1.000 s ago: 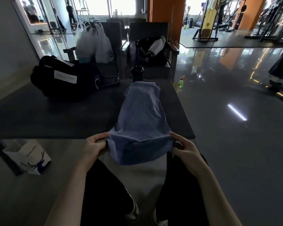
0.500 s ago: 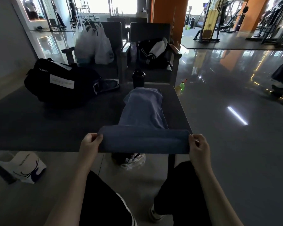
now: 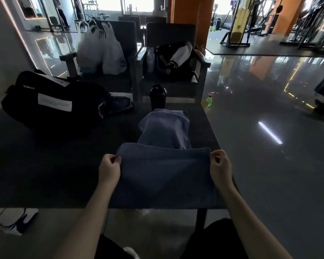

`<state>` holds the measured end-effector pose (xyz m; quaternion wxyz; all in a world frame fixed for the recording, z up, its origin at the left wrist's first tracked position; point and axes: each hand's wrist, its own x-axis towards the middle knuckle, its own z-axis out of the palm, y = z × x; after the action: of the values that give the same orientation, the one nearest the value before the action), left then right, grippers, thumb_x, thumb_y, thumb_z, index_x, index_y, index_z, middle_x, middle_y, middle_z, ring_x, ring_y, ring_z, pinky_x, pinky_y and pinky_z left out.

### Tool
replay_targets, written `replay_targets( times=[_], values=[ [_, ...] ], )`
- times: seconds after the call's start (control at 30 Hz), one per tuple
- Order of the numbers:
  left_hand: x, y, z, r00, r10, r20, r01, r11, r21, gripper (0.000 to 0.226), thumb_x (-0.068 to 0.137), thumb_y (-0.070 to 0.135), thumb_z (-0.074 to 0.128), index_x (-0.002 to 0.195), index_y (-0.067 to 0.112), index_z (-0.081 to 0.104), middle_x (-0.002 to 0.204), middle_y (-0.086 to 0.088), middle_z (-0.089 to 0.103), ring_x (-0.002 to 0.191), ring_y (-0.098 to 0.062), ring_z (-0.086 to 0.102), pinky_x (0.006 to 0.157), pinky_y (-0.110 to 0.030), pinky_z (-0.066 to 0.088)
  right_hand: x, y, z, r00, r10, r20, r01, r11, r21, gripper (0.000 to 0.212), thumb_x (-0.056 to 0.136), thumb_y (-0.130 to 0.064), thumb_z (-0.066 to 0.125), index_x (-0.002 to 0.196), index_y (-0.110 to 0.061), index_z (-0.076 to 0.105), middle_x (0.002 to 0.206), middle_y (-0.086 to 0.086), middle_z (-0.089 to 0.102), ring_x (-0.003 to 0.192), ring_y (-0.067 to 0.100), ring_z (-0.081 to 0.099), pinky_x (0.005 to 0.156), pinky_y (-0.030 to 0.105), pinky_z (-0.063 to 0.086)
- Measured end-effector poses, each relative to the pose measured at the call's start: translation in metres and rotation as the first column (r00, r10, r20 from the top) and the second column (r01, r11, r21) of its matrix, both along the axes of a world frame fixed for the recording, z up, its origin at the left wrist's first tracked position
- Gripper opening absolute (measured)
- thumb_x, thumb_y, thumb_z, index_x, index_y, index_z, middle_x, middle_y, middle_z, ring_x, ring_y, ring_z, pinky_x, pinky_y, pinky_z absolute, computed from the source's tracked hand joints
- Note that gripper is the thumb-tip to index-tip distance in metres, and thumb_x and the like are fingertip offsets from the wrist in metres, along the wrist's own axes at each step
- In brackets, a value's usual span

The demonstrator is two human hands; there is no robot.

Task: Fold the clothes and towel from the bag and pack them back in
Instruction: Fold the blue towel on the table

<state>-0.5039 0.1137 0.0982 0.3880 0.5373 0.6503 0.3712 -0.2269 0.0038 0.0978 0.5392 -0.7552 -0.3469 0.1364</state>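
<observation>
A blue-grey towel [image 3: 165, 165] lies lengthwise on the dark table [image 3: 54, 165], its near end lifted and doubled over toward the far end. My left hand [image 3: 108, 169] pinches the left corner of that raised edge, and my right hand [image 3: 220, 165] pinches the right corner. The far part of the towel [image 3: 165, 126] is bunched flat on the table. A black duffel bag [image 3: 51, 101] with a white label sits at the table's far left, open toward the right with a dark garment [image 3: 116, 106] spilling out of it.
A black shaker bottle [image 3: 157, 97] stands just beyond the towel. Two dark chairs behind the table hold white plastic bags [image 3: 103, 51] and a black-and-white jacket [image 3: 174, 58]. A green bottle [image 3: 209, 100] stands on the floor at the right; a white paper bag [image 3: 17, 221] sits below left.
My hands have lifted the towel's near edge from below the table edge and carried it up and forward over the table, spreading it wide between them.
</observation>
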Motion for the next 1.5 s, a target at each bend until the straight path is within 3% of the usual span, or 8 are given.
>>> replay_targets(
  times=[0.47,0.6,0.7,0.77,0.83,0.97,1.3,1.5],
  values=[
    [0.045,0.084,-0.047,0.959,-0.036,-0.281,0.031,0.999,-0.025,0.016,0.099,0.029,0.042,0.102,0.014,0.046,0.083,-0.001,0.055,0.069,-0.013,0.055,0.053,-0.028,0.039,0.028,0.101,-0.054,0.951,0.032,0.309,0.07,0.946,-0.316,0.023,0.099,-0.025,0.045,0.087,-0.008,0.056,0.065,0.001,0.055,0.053,0.014,0.045,0.046,0.027,0.029],
    [0.041,0.077,-0.056,0.925,-0.074,-0.372,0.085,0.996,0.011,0.018,0.097,0.034,0.044,0.101,0.016,0.048,0.088,-0.002,0.059,0.078,-0.018,0.059,0.072,-0.04,0.051,0.021,0.093,-0.056,0.9,0.101,0.425,0.092,0.907,-0.41,0.022,0.094,-0.02,0.051,0.112,-0.009,0.057,0.106,0.01,0.063,0.086,0.027,0.057,0.065,0.033,0.042],
    [0.036,0.057,-0.06,0.875,-0.086,-0.476,0.137,0.988,0.073,0.033,0.095,0.034,0.047,0.12,0.013,0.049,0.116,-0.008,0.057,0.104,-0.024,0.055,0.089,-0.044,0.048,0.001,0.067,-0.056,0.833,0.15,0.533,0.053,0.936,-0.347,0.038,0.087,-0.021,0.055,0.124,-0.011,0.056,0.129,0.01,0.055,0.114,0.033,0.053,0.089,0.045,0.043],
    [0.032,0.039,-0.06,0.823,-0.093,-0.561,0.156,0.986,0.065,0.053,0.096,0.036,0.047,0.141,0.011,0.033,0.141,-0.011,0.04,0.126,-0.028,0.041,0.1,-0.044,0.039,-0.017,0.045,-0.058,0.806,0.269,0.527,-0.049,0.918,-0.393,0.05,0.088,-0.041,0.043,0.13,-0.017,0.053,0.138,0.004,0.05,0.126,0.028,0.047,0.102,0.047,0.035],
    [0.029,0.021,-0.06,0.758,-0.142,-0.636,0.209,0.977,0.031,0.063,0.097,0.04,0.042,0.149,0.013,0.019,0.153,-0.01,0.023,0.139,-0.028,0.026,0.109,-0.046,0.029,-0.03,0.026,-0.063,0.785,0.433,0.444,-0.107,0.799,-0.591,0.059,0.092,-0.052,0.034,0.144,-0.024,0.035,0.153,-0.003,0.031,0.143,0.018,0.023,0.114,0.046,0.014],
    [0.021,-0.008,-0.068,0.626,-0.312,-0.714,0.344,0.933,-0.106,0.064,0.099,0.05,0.027,0.152,0.018,0.011,0.16,-0.004,0.005,0.146,-0.024,0.008,0.116,-0.048,0.014,-0.032,0.004,-0.072,0.754,0.544,0.369,-0.094,0.645,-0.758,0.062,0.097,-0.056,0.026,0.151,-0.03,0.01,0.16,-0.007,-0.001,0.146,0.014,-0.006,0.117,0.047,-0.002],
    [0.013,-0.033,-0.074,0.511,-0.444,-0.736,0.422,0.876,-0.235,0.071,0.095,0.061,0.022,0.152,0.022,0.006,0.16,0.002,-0.002,0.147,-0.024,-0.006,0.116,-0.053,0.0,-0.015,-0.019,-0.069,0.729,0.573,0.374,-0.063,0.6,-0.797,0.063,0.097,-0.057,0.022,0.151,-0.03,0.004,0.16,-0.005,-0.007,0.146,0.014,-0.008,0.117,0.048,-0.004],
    [0.023,-0.003,-0.062,0.651,-0.361,-0.668,0.383,0.916,-0.121,0.053,0.099,0.05,0.027,0.139,0.018,0.041,0.152,-0.003,0.029,0.142,-0.022,0.017,0.116,-0.048,0.015,-0.009,0.003,-0.051,0.77,0.521,0.368,-0.101,0.67,-0.736,0.05,0.097,-0.049,0.036,0.141,-0.026,0.039,0.153,-0.005,0.03,0.142,0.015,0.021,0.114,0.053,-0.002]
  ],
)
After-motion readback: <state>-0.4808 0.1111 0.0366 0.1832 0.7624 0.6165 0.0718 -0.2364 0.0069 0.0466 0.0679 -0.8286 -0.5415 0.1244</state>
